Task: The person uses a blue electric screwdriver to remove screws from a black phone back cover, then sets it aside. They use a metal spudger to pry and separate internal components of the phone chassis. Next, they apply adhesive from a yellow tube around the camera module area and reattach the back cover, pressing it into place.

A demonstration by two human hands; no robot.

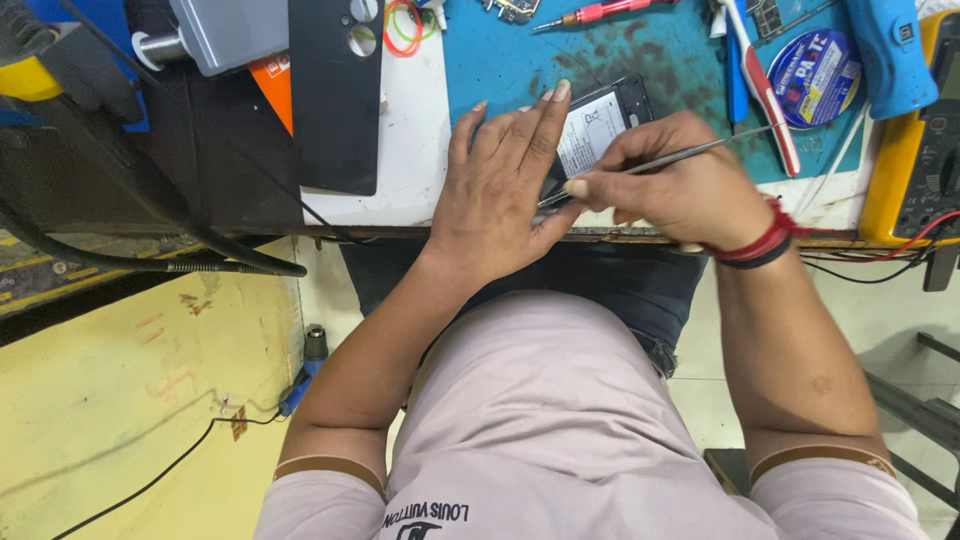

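Note:
An opened black phone (600,118) lies on a blue work mat (520,60) near the bench's front edge, its white-labelled battery showing. My left hand (500,185) lies flat over the phone's left part, fingers spread and pressing it down. My right hand (680,185) grips thin metal tweezers (690,152); their tips point left toward the phone's lower edge, hidden between my two hands. A red thread band circles my right wrist.
A black phone back cover (335,95) rests on a white sheet at the left. A red screwdriver (600,12), a red-and-white tool (765,95), a solder wire spool (818,75) and a yellow multimeter (915,150) with leads lie around. Cables hang at the left.

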